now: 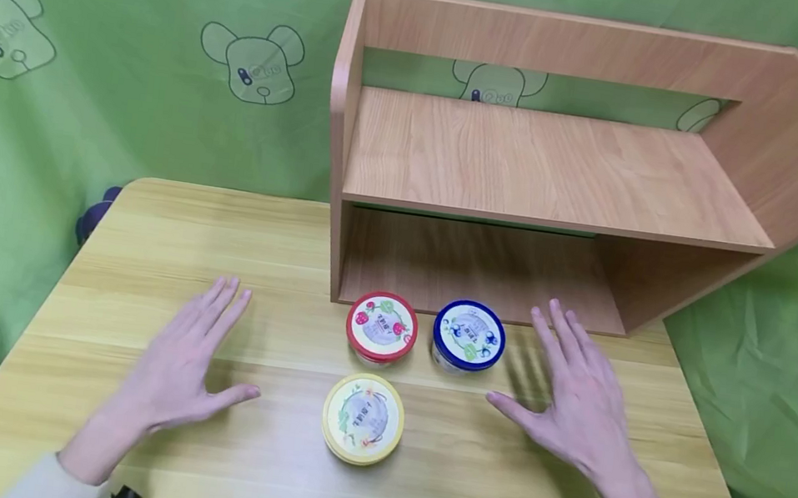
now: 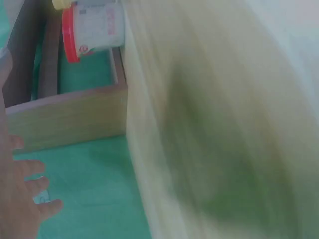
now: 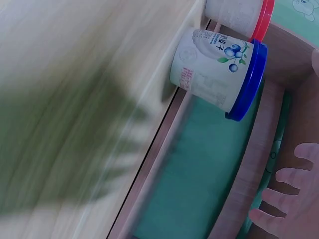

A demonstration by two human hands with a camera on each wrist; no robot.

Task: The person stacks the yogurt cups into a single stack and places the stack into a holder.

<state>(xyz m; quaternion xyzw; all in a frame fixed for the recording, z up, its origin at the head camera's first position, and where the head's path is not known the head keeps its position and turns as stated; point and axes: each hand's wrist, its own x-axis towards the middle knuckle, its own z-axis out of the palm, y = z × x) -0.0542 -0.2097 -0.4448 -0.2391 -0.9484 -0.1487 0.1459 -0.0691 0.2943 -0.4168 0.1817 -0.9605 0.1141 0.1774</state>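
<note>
The grip is released on both sides: left hand [image 1: 185,368] and right hand [image 1: 578,407], fingers spread, hang over the worktop [image 1: 263,475] holding nothing, the right nearest the blue tub [image 1: 468,338]. That stands just right of the red tub [image 1: 382,327], both just in front of the shelf [image 1: 561,169], the yellow tub [image 1: 363,419] nearer; a leftward swing of the right hand might knock blue into red. All three tubs are lidded, so their contents cannot be told.

head: high, facing forward-down over table [image 1: 264,467] | left wrist: low, closer, turned sideways, facing shelf [image 1: 561,165] | right wrist: likewise, turned oppositely | wrists share: red-lidded tub [image 2: 98,30], shelf
</note>
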